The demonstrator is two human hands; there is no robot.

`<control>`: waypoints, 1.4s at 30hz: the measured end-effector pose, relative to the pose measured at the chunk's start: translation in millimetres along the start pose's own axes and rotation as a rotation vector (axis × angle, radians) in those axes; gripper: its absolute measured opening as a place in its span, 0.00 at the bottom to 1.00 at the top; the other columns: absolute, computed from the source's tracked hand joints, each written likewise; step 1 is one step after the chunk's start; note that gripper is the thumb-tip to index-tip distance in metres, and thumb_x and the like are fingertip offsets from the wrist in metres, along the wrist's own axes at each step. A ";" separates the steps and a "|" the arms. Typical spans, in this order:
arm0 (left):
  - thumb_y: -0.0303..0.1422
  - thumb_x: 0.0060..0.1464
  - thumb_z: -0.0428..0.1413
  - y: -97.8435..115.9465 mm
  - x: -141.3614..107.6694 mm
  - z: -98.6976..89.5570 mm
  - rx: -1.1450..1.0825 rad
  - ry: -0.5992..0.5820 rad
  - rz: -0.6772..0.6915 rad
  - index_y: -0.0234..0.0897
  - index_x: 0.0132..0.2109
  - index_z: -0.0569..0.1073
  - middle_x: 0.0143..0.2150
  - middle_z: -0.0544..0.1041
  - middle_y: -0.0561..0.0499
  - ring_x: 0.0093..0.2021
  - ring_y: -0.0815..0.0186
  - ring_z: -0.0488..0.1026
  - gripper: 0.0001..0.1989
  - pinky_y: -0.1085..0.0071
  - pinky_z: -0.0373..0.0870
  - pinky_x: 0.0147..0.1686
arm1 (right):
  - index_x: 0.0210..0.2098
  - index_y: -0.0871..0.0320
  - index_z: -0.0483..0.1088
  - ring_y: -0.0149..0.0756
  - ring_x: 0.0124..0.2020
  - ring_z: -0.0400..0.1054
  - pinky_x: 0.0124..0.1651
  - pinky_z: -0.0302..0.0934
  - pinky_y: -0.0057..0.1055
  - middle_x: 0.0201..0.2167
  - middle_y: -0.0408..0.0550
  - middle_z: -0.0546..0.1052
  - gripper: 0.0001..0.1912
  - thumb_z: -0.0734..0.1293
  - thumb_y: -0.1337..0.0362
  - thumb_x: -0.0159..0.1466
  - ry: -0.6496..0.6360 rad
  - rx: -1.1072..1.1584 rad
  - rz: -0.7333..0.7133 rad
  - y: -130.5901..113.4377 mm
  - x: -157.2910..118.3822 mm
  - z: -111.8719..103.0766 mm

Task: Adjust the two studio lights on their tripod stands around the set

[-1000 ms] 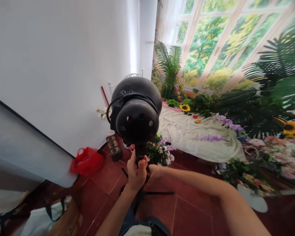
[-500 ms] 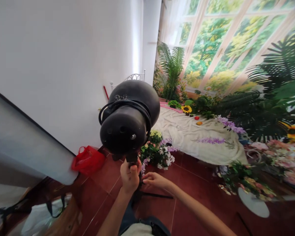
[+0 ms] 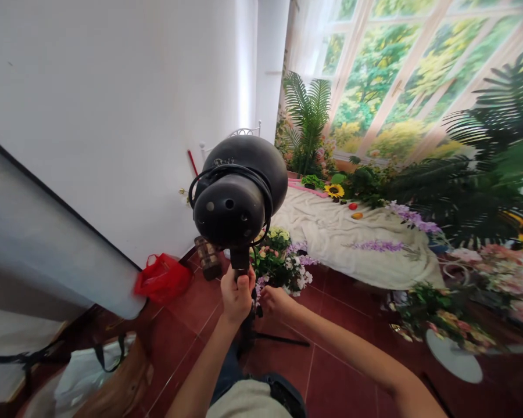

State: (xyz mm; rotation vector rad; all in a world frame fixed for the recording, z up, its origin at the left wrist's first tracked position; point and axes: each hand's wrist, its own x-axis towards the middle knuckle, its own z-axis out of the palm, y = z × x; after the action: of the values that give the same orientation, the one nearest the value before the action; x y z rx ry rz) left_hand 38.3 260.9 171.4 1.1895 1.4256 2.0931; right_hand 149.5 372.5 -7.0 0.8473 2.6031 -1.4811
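A black studio lamp with a rounded shade stands in front of me, its cord wound around the housing. My left hand is wrapped round the light stand just under the lamp head. Close beside the stand, on its right, is my right hand. Its fingers are curled toward the pole, and what lies between them, if anything, is hidden. Lower down, the stand's dark leg reaches across the floor.
A red plastic bag sits by the wall, left of the stand. Nearer me is a brown bag. Potted flowers stand behind the pole, beside a cream blanket. A white round stool is at right.
The lamp head has tilted and now sits slightly higher in view, showing more of the stand's top. My right hand has moved up a little, its fingers curling in beside the pole.
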 end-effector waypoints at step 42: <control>0.43 0.60 0.50 -109.1 -69.0 -95.8 0.637 -0.537 -0.148 0.35 0.49 0.74 0.48 0.77 0.39 0.52 0.54 0.73 0.19 0.56 0.68 0.53 | 0.34 0.62 0.78 0.38 0.33 0.73 0.41 0.65 0.35 0.30 0.48 0.79 0.27 0.75 0.45 0.45 0.098 0.685 0.028 11.0 -13.7 30.7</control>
State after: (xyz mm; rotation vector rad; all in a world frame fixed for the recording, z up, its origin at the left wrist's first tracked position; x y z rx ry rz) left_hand -14.9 205.1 30.4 1.6426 1.8654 1.1001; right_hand 159.1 346.3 -28.6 0.9998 2.1115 -2.4207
